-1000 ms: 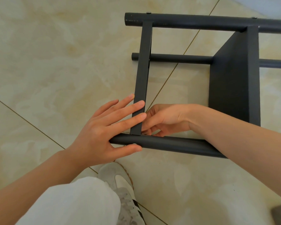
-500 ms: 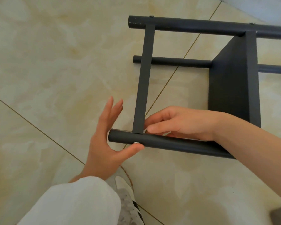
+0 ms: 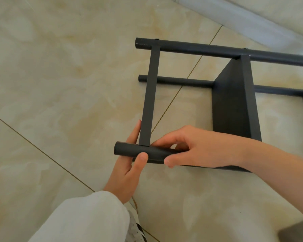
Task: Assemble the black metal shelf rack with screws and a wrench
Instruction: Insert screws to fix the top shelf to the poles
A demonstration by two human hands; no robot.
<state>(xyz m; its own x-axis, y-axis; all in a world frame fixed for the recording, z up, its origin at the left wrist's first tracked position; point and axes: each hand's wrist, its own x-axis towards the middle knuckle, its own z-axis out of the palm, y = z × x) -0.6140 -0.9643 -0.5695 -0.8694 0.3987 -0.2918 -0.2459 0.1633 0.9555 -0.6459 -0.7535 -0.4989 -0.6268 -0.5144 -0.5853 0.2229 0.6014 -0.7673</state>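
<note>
The black metal shelf rack (image 3: 234, 102) lies on its side on the tiled floor. Its near round post (image 3: 124, 148) runs left to right, and a flat crossbar (image 3: 150, 102) joins it to the far post (image 3: 199, 49). My left hand (image 3: 128, 170) comes from below; its thumb presses the front of the near post under the crossbar joint, and its fingers reach up behind. My right hand (image 3: 196, 147) grips the same post just right of the joint. A small screw head (image 3: 157, 38) shows on the far post. No wrench is in view.
Glossy beige floor tiles (image 3: 59, 75) with thin grout lines surround the rack. A white trouser leg (image 3: 87, 219) and a sneaker (image 3: 136, 231) sit at the bottom. A pale baseboard (image 3: 252, 18) crosses the top right. A dark object (image 3: 297, 231) lies at the bottom right corner.
My left hand drew back off the crossbar and post, then closed its thumb over the post front at the joint, covering the silver screw. My right hand shifted from under the joint to gripping the post.
</note>
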